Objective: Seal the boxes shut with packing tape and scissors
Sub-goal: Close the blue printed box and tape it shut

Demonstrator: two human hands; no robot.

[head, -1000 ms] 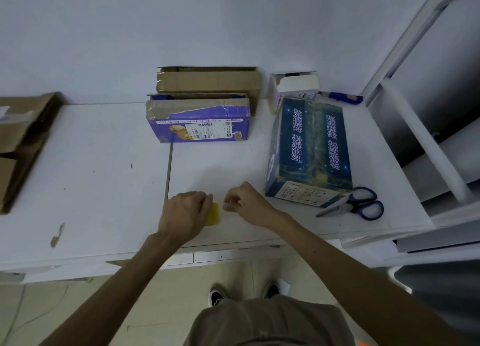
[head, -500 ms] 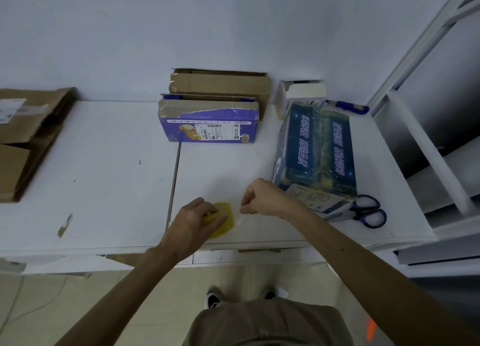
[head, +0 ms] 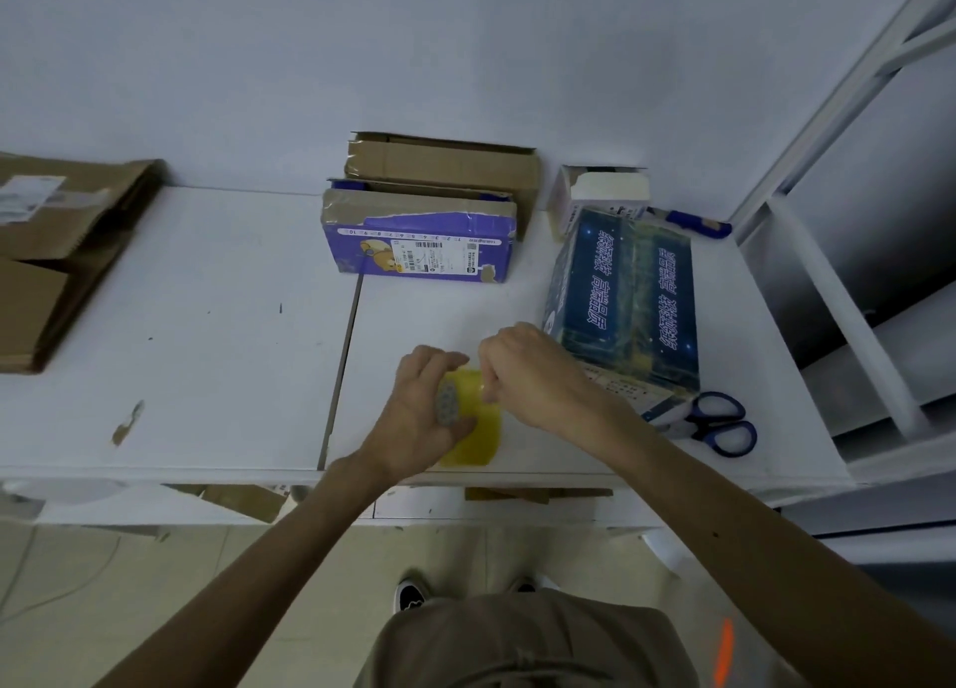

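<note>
Your left hand (head: 421, 410) grips the yellow tape roll (head: 478, 426) just beside the dark blue box (head: 626, 299); your right hand (head: 530, 377) pinches the roll's top edge.

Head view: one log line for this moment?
left hand: grips tape roll | right hand: pinches roll's edge | scissors: on table, untouched, right of blue box | phase: likely freeing tape end

one view only: head camera, wide-angle, looking forward and down over table (head: 207, 325) toward wall (head: 362, 41), close above near edge.
</note>
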